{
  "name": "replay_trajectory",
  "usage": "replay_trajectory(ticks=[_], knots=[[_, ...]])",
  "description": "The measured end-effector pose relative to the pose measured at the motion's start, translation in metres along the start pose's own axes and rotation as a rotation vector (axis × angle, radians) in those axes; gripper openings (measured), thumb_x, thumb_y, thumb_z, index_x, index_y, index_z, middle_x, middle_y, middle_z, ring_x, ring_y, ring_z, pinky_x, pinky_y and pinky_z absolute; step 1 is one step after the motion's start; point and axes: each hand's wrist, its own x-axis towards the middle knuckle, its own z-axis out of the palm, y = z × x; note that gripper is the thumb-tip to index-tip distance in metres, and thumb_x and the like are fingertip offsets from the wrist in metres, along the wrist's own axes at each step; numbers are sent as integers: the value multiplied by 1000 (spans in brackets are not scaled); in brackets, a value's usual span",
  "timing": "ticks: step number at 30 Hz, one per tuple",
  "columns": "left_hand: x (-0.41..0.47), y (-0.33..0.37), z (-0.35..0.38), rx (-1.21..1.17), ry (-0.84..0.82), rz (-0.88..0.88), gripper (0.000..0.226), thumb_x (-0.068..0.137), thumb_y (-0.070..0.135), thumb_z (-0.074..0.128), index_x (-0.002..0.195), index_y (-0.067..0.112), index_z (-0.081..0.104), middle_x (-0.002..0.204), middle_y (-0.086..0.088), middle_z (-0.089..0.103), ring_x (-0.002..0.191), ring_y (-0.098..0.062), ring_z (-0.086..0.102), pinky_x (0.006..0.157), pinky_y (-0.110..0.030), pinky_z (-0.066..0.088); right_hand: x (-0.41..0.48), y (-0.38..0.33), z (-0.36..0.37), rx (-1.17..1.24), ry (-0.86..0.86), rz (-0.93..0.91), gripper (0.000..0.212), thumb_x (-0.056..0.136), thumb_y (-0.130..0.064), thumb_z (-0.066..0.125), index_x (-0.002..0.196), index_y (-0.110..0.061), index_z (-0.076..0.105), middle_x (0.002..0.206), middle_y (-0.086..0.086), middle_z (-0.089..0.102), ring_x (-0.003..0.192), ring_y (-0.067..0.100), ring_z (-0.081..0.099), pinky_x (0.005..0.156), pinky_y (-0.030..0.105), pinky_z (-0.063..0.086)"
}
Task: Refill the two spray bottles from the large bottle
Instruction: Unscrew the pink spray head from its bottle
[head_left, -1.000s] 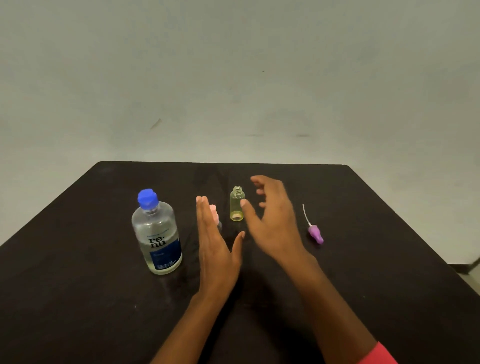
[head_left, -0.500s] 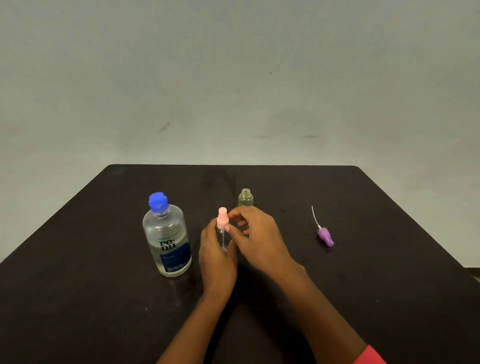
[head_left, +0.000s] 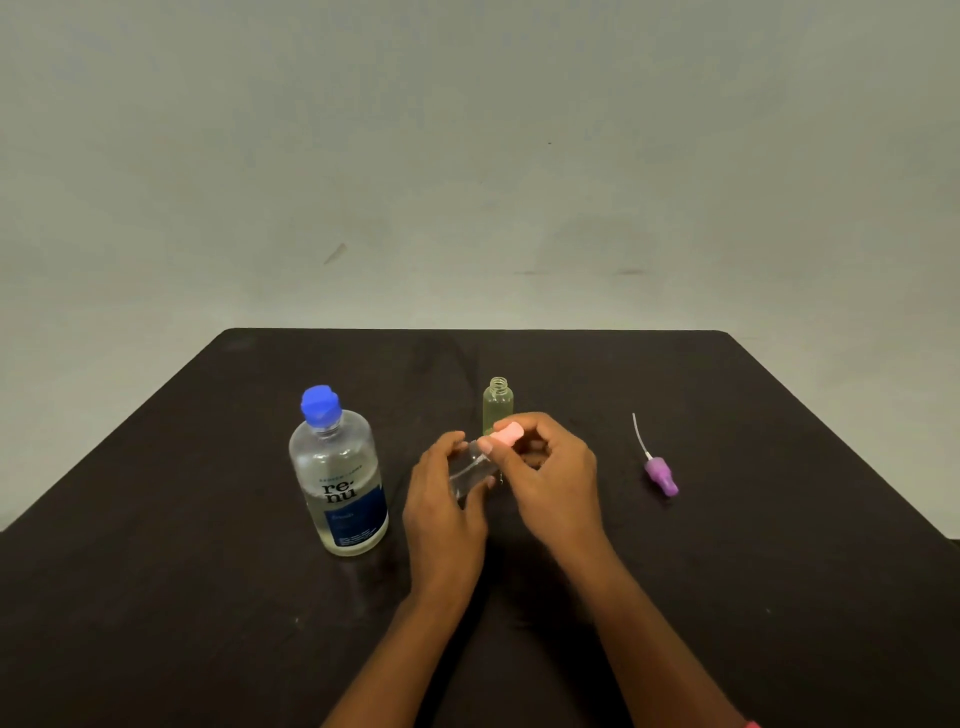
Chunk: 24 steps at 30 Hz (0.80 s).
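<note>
A large clear bottle (head_left: 338, 478) with a blue cap and a dark blue label stands upright at the left of the dark table (head_left: 779, 571). My left hand (head_left: 441, 514) grips a small clear spray bottle (head_left: 470, 470), tilted to the right. My right hand (head_left: 550, 478) pinches its pink spray top (head_left: 508, 434) between thumb and fingers. Behind the hands a small yellowish bottle (head_left: 497, 402) stands upright with no top on its threaded neck. A purple spray top (head_left: 660, 473) with a thin white dip tube lies on its side at the right.
A plain grey wall (head_left: 467, 156) rises behind the far edge of the table. The table's left and right edges slant outward toward me.
Both hands closed in on the small clear bottle, lifted it and tilted it to the right. The right hand's fingers now hold the pink top.
</note>
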Motion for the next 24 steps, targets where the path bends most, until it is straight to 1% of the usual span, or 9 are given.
replay_trajectory(ticks=[2,6,9,12,14,17,20,22,24], knots=[[-1,0,0,39,-7,66,47,80,-3,67,119,20,58,112,7,59,106,-9,57,91,-29,50,3,3,-6,63,-5,15,14,78,-18,77,89,-20,70,87,-5,72,84,7,68,77,26,56],[1,-2,-2,51,-47,131,48,80,-4,68,122,17,58,116,7,60,110,-9,57,94,-25,47,6,7,-13,95,-99,-34,18,80,-11,76,94,-21,71,95,-3,72,94,13,68,85,37,57],[4,-4,-2,97,-31,191,47,79,-5,68,122,15,59,113,12,55,109,-2,53,95,-12,40,8,6,-21,152,-210,-80,26,81,-4,72,97,-25,68,100,-5,71,101,12,66,89,35,55],[4,-6,0,141,-10,216,49,78,-9,66,122,11,59,113,11,55,108,10,42,94,1,30,7,7,-23,151,-303,-83,40,82,-9,72,117,-25,61,117,-9,64,112,7,59,92,25,52],[4,-9,1,152,-6,226,51,76,-12,66,122,11,59,116,4,60,109,8,41,101,-10,35,6,9,-20,36,-232,-70,45,81,-28,73,123,-26,57,119,-12,59,109,3,58,86,21,53],[5,-12,2,186,-5,250,49,77,-10,67,121,9,60,117,-2,63,112,3,43,106,-37,40,6,16,-18,-233,-78,-164,35,79,-47,69,105,-26,62,98,-10,62,86,4,61,71,19,52],[6,-13,1,206,-21,233,50,76,-9,68,122,10,60,118,-4,63,114,-1,44,113,-30,29,8,18,-21,-261,-127,-214,20,81,-27,74,96,-28,61,95,-8,63,86,3,60,73,16,51],[8,-13,0,199,-34,224,51,75,-11,67,121,10,60,118,-3,64,115,-1,45,114,-17,19,8,18,-22,-219,-207,-252,33,79,-8,75,98,-30,59,101,-8,61,95,3,59,80,15,49],[9,-12,0,207,-53,236,51,75,-13,66,121,10,60,117,-3,64,115,-3,46,114,-11,11,9,19,-22,-186,-264,-263,42,76,-2,75,102,-30,59,105,-11,60,100,3,57,84,16,48]])
